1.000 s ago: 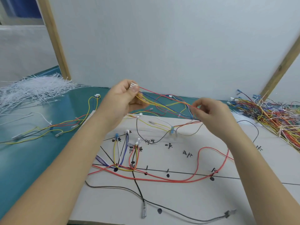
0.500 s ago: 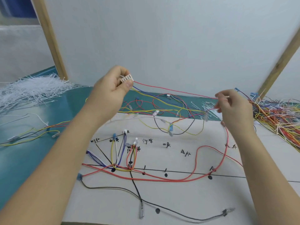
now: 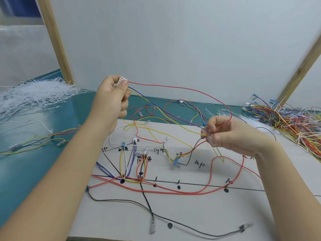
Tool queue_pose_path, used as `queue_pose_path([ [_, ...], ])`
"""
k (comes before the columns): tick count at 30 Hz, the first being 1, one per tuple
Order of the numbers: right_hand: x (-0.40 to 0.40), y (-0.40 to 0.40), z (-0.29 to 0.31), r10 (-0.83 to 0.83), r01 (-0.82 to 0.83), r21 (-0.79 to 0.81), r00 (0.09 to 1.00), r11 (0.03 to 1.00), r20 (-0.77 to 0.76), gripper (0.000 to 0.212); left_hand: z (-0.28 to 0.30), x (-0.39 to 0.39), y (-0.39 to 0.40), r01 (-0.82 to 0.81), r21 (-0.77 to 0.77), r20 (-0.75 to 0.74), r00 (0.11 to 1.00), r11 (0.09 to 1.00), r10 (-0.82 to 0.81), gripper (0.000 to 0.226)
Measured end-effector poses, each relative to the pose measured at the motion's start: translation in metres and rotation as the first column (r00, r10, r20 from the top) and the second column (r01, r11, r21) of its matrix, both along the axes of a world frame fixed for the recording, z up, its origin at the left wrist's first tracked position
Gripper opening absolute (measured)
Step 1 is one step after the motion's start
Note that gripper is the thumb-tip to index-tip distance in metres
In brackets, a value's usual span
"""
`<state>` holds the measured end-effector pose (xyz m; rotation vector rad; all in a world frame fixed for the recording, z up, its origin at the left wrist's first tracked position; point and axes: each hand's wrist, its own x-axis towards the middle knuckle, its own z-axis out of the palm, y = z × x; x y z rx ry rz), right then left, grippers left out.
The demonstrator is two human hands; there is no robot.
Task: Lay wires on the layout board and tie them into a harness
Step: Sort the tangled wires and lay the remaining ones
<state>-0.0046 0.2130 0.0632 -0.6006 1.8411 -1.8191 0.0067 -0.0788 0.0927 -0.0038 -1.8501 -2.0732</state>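
My left hand (image 3: 111,100) is raised above the board and pinches a white multi-pin connector (image 3: 121,80). Red, blue and yellow wires (image 3: 166,112) run from that connector down to my right hand (image 3: 231,134), which pinches their far ends with a clear terminal at its fingertips. Under both hands lies the white layout board (image 3: 191,211) with black lines, dots and handwritten labels. On the board rest red wires (image 3: 173,191), a black wire (image 3: 191,227), and short yellow, blue and white loops (image 3: 127,164).
A heap of white cable ties (image 3: 33,94) lies at the back left on the teal table (image 3: 20,171). Loose yellow and red wires (image 3: 43,139) lie left of the board. A big tangle of coloured wires (image 3: 295,124) fills the back right. White wall panels with wooden posts stand behind.
My right hand has come down and leftwards, from holding the red wire stretched out at the right to pinching the wire ends above the board. The left hand stayed raised with the connector.
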Motion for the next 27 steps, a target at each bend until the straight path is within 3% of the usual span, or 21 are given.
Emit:
queue_pose_path([
  [3,0.002,-0.004,0.001,-0.042,0.048,0.062,0.994,0.997,-0.103,0.032,0.000,-0.001,-0.004,0.001,0.027,0.011,1.000,1.000,-0.001,0.021],
  [7,-0.004,-0.010,0.003,-0.336,0.334,-0.046,0.919,0.941,-0.208,0.031,0.000,-0.002,-0.005,-0.004,-0.013,0.047,0.999,1.000,0.005,0.021],
  [11,-0.009,-0.012,-0.002,-0.474,0.462,-0.115,0.868,0.880,-0.144,0.030,-0.003,-0.002,0.001,0.035,-0.042,0.061,0.998,0.999,-0.032,0.020],
  [14,-0.009,-0.013,-0.003,-0.473,0.457,-0.182,0.880,0.871,-0.053,0.021,-0.001,-0.001,-0.001,0.028,-0.026,0.050,0.998,0.999,-0.026,0.020],
  [18,-0.004,-0.018,0.000,-0.343,0.339,-0.331,0.938,0.880,0.048,0.019,-0.001,-0.001,-0.005,0.018,-0.013,0.057,0.998,1.000,-0.017,0.020],
  [23,-0.004,-0.024,-0.001,-0.407,0.382,-0.365,0.913,0.849,0.010,0.033,-0.002,-0.001,-0.004,0.019,0.007,0.070,0.997,1.000,-0.020,0.020],
  [27,-0.004,-0.022,-0.005,-0.339,0.320,-0.340,0.941,0.884,0.003,0.024,-0.001,-0.001,-0.008,0.004,0.040,0.069,0.998,0.999,-0.007,0.021],
])
